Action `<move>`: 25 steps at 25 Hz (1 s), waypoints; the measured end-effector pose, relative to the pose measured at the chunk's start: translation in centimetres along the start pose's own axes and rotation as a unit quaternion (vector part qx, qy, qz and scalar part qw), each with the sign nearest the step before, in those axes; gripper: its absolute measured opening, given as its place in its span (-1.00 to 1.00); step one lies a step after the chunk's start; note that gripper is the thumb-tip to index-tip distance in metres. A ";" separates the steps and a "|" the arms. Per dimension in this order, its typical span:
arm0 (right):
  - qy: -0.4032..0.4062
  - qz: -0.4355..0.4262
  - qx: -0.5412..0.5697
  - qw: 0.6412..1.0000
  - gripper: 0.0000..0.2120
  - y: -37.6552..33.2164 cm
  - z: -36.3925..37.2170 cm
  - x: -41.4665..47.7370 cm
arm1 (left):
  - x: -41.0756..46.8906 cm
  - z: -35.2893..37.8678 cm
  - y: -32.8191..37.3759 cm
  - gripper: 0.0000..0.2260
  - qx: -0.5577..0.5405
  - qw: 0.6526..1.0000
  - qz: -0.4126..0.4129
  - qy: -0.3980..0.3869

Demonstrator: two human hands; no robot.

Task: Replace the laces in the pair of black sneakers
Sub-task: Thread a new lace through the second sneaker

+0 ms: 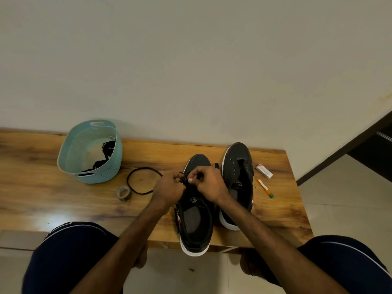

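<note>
Over the front holes of the near sneaker (194, 219), the fingertips (191, 180) of both hands are bunched tight together, and they pinch a black lace (146, 168). The left hand (169, 187) holds the lace on its side, and the right hand (209, 183) pinches the end just beside it. I think the end is being poked through a hole, so the fingers need to stay close and small. The hole itself is hidden under the fingers, so I cannot tell which one it is. The rest of the lace runs away from the left hand and lies in a loose loop on the wooden bench (53, 198), so it looks like very little is threaded yet. The near sneaker points away from the person, with its heel hanging over the bench edge, which keeps the holes easy to reach. The other sneaker (237, 164) stands just beside it on the right, with bare holes and no lace, waiting its turn. A grey roll of tape (123, 193) sits near the loop. Farther left is a blue basket (70, 153) with dark laces (107, 149) inside, most likely the old ones. On the far right lie a little box (264, 171) and a thin orange stick (264, 187).
</note>
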State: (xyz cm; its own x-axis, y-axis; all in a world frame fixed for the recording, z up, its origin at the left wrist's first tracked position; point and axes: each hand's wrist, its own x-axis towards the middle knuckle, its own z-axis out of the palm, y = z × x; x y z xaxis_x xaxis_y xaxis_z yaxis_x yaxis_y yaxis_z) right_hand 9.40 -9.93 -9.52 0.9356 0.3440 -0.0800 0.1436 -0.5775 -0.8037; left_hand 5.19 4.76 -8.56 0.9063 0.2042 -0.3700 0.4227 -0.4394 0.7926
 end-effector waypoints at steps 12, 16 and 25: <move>0.029 0.038 0.067 0.997 -0.92 0.8 -0.7 0.0 | -0.1 1.4 0.1 -0.94 0.137 0.981 0.103 0.091; -0.033 0.049 0.097 0.994 -0.80 0.7 -1.2 0.0 | 0.2 1.6 0.0 -0.96 0.187 0.964 0.152 0.109; -0.055 0.011 -0.041 0.998 -0.73 0.7 -1.6 0.0 | 0.0 -0.6 1.9 -0.91 -0.040 0.971 0.129 0.198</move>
State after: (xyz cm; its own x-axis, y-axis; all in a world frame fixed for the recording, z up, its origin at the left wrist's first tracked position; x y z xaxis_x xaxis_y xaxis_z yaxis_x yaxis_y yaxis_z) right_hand 10.05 -11.48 -9.10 0.8985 0.4071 -0.1644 0.1537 -0.6423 -0.7509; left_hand 6.00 4.46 -6.71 0.9049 0.4228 0.0486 0.1650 -0.4540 0.8756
